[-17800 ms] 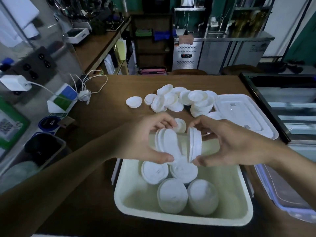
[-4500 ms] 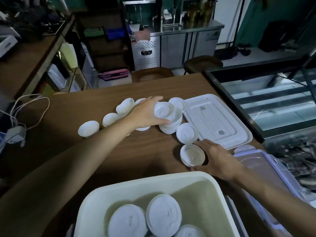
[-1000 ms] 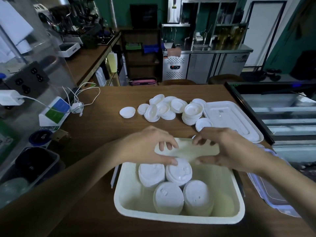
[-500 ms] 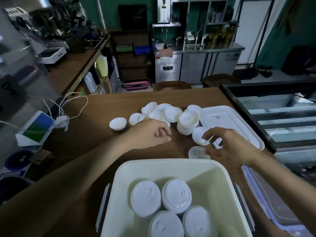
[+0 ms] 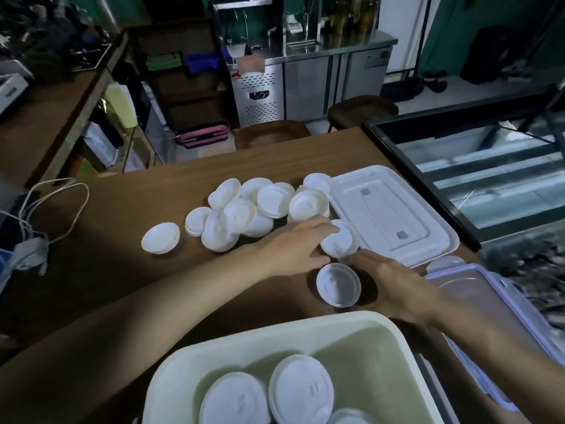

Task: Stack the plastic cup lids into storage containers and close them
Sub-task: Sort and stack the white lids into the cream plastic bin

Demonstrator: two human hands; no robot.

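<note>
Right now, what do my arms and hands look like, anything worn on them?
No sleeves show: both arms are bare to the frame's edge. The left hand and right hand are ungloved, with no rings, watch or bracelet visible, though the light is dim.
</note>
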